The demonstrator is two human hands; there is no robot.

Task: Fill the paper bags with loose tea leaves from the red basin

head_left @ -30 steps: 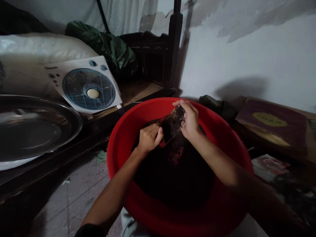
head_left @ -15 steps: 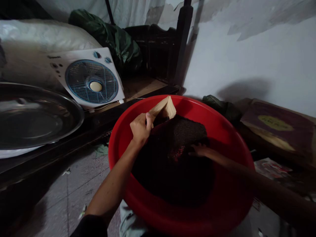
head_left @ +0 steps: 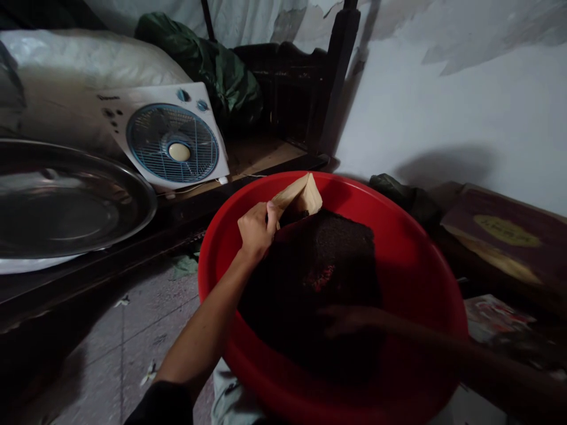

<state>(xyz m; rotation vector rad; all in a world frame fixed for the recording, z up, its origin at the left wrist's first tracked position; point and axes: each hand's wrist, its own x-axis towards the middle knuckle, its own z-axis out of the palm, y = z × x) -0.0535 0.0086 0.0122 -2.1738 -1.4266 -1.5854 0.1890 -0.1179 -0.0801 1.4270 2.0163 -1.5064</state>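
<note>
A large red plastic basin (head_left: 423, 260) holds a heap of dark, fine-grained loose material (head_left: 283, 295) with a small patch of red and pink bits (head_left: 322, 276) on it. My left hand (head_left: 257, 227) is closed on the edge of a tan paper bag (head_left: 313, 198), whose mouth gapes over the heap; some dark grains show inside it. Lower in the basin, in deep shadow, my right hand (head_left: 345, 320) reaches in from the right over the heap. Its fingers look stretched out and apart, with nothing visible in them; whether they touch the grains is unclear.
A white box fan (head_left: 179, 152) leans at the back left, beside a wide metal basin (head_left: 146, 206). Behind them are a pale stuffed sack (head_left: 97, 56) and a green bundle (head_left: 212, 71). At the right, a purple box (head_left: 505, 230) sits near the white wall (head_left: 465, 112).
My right hand has moved toward me and a little left over the heap, into darker shadow. My left hand keeps hold of the paper bag. The whole view has shifted slightly.
</note>
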